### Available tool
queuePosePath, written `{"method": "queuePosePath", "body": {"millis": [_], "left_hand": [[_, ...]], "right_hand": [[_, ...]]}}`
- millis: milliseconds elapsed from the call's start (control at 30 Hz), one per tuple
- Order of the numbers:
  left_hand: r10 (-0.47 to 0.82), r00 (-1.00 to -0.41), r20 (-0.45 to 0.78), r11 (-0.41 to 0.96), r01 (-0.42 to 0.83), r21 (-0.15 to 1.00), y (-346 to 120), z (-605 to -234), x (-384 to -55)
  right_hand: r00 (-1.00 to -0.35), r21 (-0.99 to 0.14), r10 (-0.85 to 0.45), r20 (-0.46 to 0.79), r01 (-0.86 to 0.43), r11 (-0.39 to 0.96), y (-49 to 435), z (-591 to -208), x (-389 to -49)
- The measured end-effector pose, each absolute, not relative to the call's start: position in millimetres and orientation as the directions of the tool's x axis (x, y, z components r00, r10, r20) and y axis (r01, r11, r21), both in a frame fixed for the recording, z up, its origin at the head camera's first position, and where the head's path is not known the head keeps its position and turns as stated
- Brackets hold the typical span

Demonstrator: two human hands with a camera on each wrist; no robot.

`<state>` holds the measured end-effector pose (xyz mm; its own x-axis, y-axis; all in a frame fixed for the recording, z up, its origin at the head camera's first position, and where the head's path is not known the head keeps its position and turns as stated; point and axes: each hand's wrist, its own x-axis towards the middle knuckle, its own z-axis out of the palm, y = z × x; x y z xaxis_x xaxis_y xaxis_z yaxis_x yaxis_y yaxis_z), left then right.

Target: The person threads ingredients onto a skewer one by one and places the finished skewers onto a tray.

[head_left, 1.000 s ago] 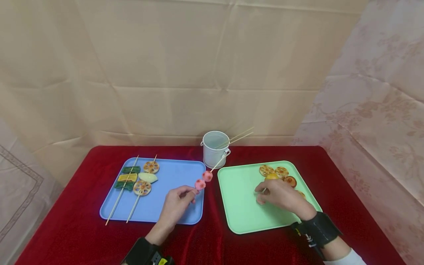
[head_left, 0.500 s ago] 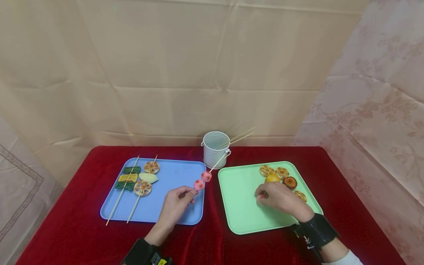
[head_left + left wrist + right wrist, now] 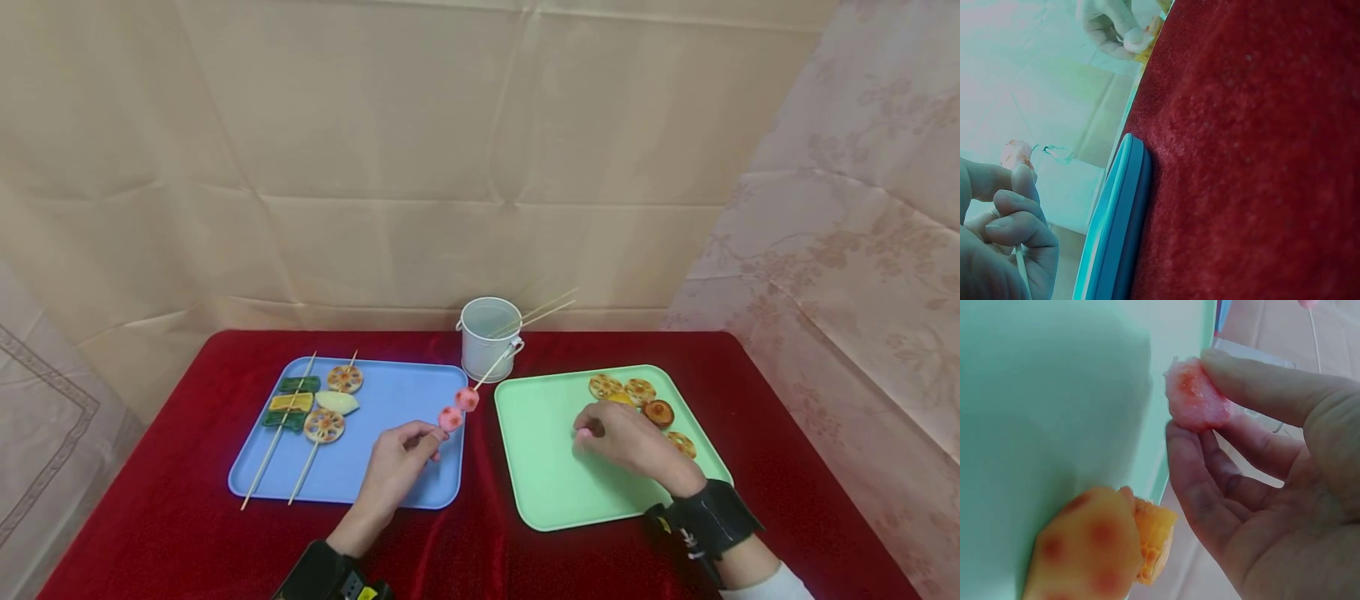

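Note:
My left hand (image 3: 401,458) pinches a wooden skewer (image 3: 491,367) over the right side of the blue tray (image 3: 390,392). Two pink balls with reddish marks (image 3: 451,418) are threaded on it just above the fingertips, and the bare stick slants away up and right. My right hand (image 3: 630,437) is over the green tray (image 3: 536,433). In the right wrist view its thumb and fingers pinch another pink ball (image 3: 1192,397), hidden from the head view. Near that hand lie lotus root slices (image 3: 681,444), a brown mushroom cap (image 3: 658,413) and a yellow corn piece (image 3: 621,399).
Two loaded skewers lie on the blue tray: one with green and yellow pieces (image 3: 291,402), one with lotus slices (image 3: 324,426) and a pale green wedge (image 3: 337,403). A white bucket (image 3: 480,354) with loose skewers (image 3: 551,310) stands behind the trays on red cloth (image 3: 480,550).
My right hand has shifted slightly left and up, uncovering the mushroom cap and right lotus slice and partly covering the corn. My left hand and its skewer have barely moved.

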<state>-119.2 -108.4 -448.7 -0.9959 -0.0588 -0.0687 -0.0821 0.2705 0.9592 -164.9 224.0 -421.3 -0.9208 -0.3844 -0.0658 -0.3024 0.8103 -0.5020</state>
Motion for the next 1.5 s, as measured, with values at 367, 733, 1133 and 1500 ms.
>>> {"method": "queuePosePath", "body": {"millis": [367, 733, 1133, 1500], "left_hand": [[-0.046, -0.995, -0.092, 0.264, -0.101, 0.959, -108, -449, -119], [-0.045, -0.997, -0.068, 0.260, -0.078, 0.963, -106, -452, -117], [-0.035, -0.995, -0.096, 0.250, -0.101, 0.963, -106, -451, -115], [-0.006, -0.997, -0.072, 0.250, -0.071, 0.966, -107, -455, -114]], "right_hand": [[-0.957, -0.596, -0.288, -0.015, -0.223, 0.771, 219, -421, -173], [-0.984, -0.769, -0.179, 0.017, -0.127, 0.626, 203, -421, -180], [-0.992, -0.912, -0.125, -0.001, -0.051, 0.408, 187, -426, -192], [-0.988, -0.978, -0.100, -0.114, 0.094, 0.186, 181, -433, -199]]}}
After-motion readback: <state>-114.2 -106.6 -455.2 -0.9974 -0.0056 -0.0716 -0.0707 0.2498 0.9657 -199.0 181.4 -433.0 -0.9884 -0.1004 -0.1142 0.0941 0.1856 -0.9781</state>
